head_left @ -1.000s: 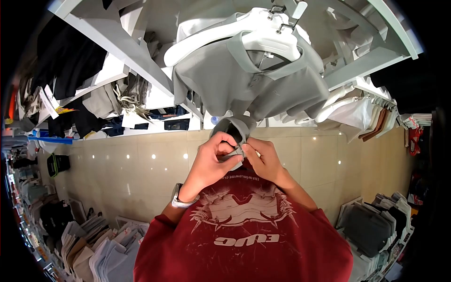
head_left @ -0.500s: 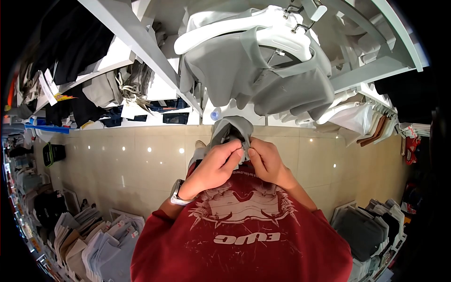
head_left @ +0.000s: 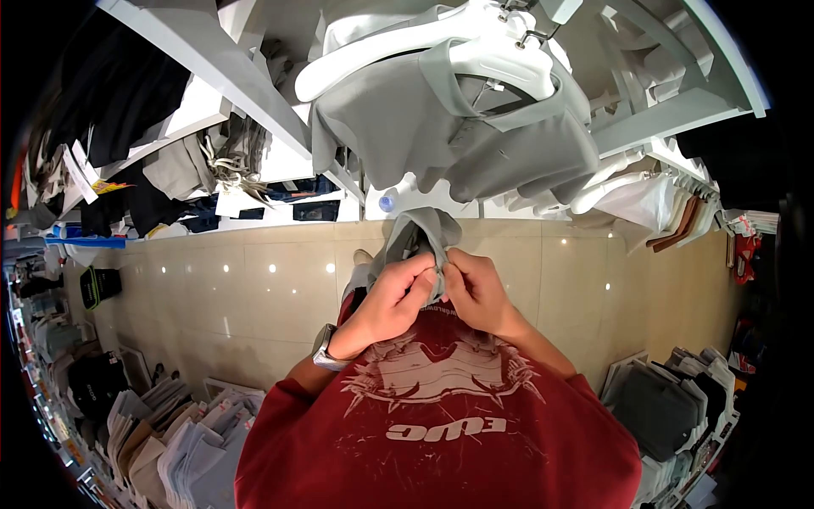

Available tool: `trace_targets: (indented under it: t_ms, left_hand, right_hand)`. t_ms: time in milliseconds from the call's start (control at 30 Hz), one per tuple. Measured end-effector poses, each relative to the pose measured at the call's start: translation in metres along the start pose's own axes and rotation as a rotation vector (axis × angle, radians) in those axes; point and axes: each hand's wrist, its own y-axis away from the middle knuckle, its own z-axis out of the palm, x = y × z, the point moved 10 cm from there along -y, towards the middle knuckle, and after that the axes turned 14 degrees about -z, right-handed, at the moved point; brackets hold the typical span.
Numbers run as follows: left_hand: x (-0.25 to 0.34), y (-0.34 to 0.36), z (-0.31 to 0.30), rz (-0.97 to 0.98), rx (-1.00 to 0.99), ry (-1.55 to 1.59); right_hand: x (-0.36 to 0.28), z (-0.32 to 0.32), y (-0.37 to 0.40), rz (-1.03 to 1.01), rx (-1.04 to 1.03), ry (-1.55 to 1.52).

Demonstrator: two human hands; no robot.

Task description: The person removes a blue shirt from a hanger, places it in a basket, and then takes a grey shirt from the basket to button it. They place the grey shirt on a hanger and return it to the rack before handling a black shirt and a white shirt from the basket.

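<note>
In front of my chest, a grey collared shirt (head_left: 431,222) is bunched up, its collar forming an open loop toward the rack. My left hand (head_left: 398,293), below a wristwatch (head_left: 325,348), pinches the cloth at the collar's near edge. Right beside it, my right hand (head_left: 476,293) grips the same edge, thumb and fingers pressed together. The fingertips nearly meet, and whatever small part lies between them is hidden. Beyond the hands, another grey shirt (head_left: 381,119) hangs on a white hanger (head_left: 390,55).
A white rack frame (head_left: 212,76) stands at the upper left, near shelves with folded trousers (head_left: 314,210). More clothes (head_left: 649,208) hang at the right. Folded garments are stacked at the lower left (head_left: 199,454) and lower right (head_left: 657,416). A black basket (head_left: 100,287) stands on the tiled floor (head_left: 237,318).
The view has shifted slightly, so the hanging shirt and rack sit a little farther up and left. Both hands keep their hold on the grey shirt, with only slight finger movement.
</note>
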Motion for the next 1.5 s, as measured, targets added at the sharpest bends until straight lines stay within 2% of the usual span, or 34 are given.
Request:
trace_targets:
  t_ms: [67,133,167,233,300,367,467,600,700,767,833,933,967,1000,1033,1133,1200,1300,1433,1500]
  left_hand:
    - [-0.004,-0.003,-0.004,0.029,0.023,0.000]
    - [0.004,-0.002,-0.011,0.075,0.076,0.013]
    - [0.004,-0.002,-0.013,0.075,0.074,0.011]
    - [0.003,-0.001,-0.022,0.096,0.092,0.029]
    - [0.011,0.001,-0.020,0.114,0.079,0.006]
    - [0.005,0.000,-0.010,0.007,0.021,-0.013]
    - [0.000,0.002,-0.012,0.026,-0.017,-0.030]
    - [0.001,0.004,-0.021,0.053,-0.014,0.018]
    - [0.021,0.009,-0.022,0.095,0.055,-0.151]
    - [0.009,0.003,-0.018,-0.168,0.102,-0.549]
    - [0.000,-0.001,-0.020,-0.150,0.147,-0.548]
    - [-0.008,-0.004,-0.013,-0.107,0.005,-0.227]
    - [-0.008,-0.004,-0.012,-0.108,0.005,-0.227]
    - [-0.009,-0.003,-0.011,-0.124,-0.025,-0.094]
    - [-0.011,-0.003,-0.009,-0.139,-0.053,0.039]
    - [-0.026,-0.003,-0.008,-0.199,-0.076,0.177]
    - [-0.022,-0.003,-0.005,-0.171,-0.068,0.152]
    - [-0.013,-0.001,-0.002,-0.122,-0.044,0.093]
    - [-0.011,-0.001,0.002,-0.072,-0.046,0.047]
    - [-0.011,-0.001,0.002,-0.078,-0.047,0.049]
  right_hand:
    - [0.014,-0.003,0.005,0.061,0.068,-0.013]
    - [0.045,-0.024,0.015,0.283,0.402,-0.223]
    - [0.045,-0.027,0.016,0.282,0.405,-0.223]
    - [0.055,-0.021,0.025,0.410,0.385,-0.397]
    - [0.044,0.000,0.023,0.390,0.140,-0.377]
    - [0.044,0.011,0.020,0.220,0.016,-0.100]
    - [0.043,0.012,0.017,0.225,-0.055,-0.120]
    - [0.031,0.002,0.008,0.190,0.033,-0.137]
    - [0.028,-0.004,0.010,0.162,0.057,-0.120]
    - [0.021,0.002,0.010,0.094,-0.075,0.024]
    - [0.016,0.004,0.010,0.034,-0.082,0.061]
    - [0.006,-0.002,0.008,0.027,-0.037,-0.075]
    - [0.004,0.000,0.008,0.005,-0.069,-0.088]
    - [0.002,0.003,0.009,-0.017,-0.101,-0.101]
    - [0.000,0.003,0.008,-0.016,-0.103,-0.103]
    - [-0.010,0.000,0.006,-0.093,-0.067,-0.104]
    - [-0.016,-0.003,0.006,-0.191,-0.035,-0.106]
    - [-0.007,-0.005,0.010,-0.137,-0.078,-0.098]
    - [-0.019,-0.009,0.003,-0.189,-0.032,-0.099]
    - [-0.016,-0.006,0.005,-0.144,-0.099,-0.057]
